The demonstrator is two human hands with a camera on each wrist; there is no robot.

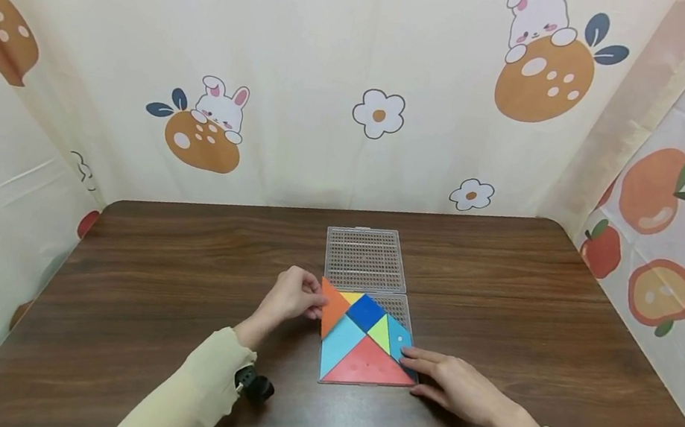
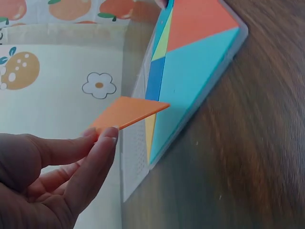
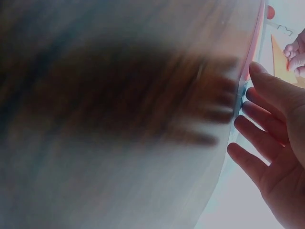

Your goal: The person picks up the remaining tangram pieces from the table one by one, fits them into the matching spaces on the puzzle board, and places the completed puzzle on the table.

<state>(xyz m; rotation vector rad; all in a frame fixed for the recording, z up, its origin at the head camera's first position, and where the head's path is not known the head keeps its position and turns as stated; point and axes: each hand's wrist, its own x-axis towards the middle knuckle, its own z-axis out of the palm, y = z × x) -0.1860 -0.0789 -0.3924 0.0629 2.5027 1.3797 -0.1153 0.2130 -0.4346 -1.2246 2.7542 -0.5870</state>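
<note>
My left hand (image 1: 295, 292) pinches an orange tangram piece (image 2: 131, 110) between thumb and fingertips. It is tilted up over the left side of the clear plastic tangram case (image 1: 398, 304). In the case lie a red triangle (image 1: 368, 365), a light blue triangle (image 1: 339, 345), a dark blue square (image 1: 366, 314), a small yellow-green triangle (image 1: 381, 332), a teal piece (image 1: 399, 338) and a yellow piece (image 1: 352, 296), partly hidden by the orange one. My right hand (image 1: 456, 385) rests at the case's right edge, fingers extended, fingertips on the teal piece and the near right corner.
The case's open lid (image 1: 365, 259), a clear ribbed grid, lies flat behind the pieces on the dark wooden table (image 1: 208, 244). Patterned cloth (image 1: 309, 87) hangs behind the table and at both sides. A dark band with a round black part (image 1: 255, 385) is on the left wrist.
</note>
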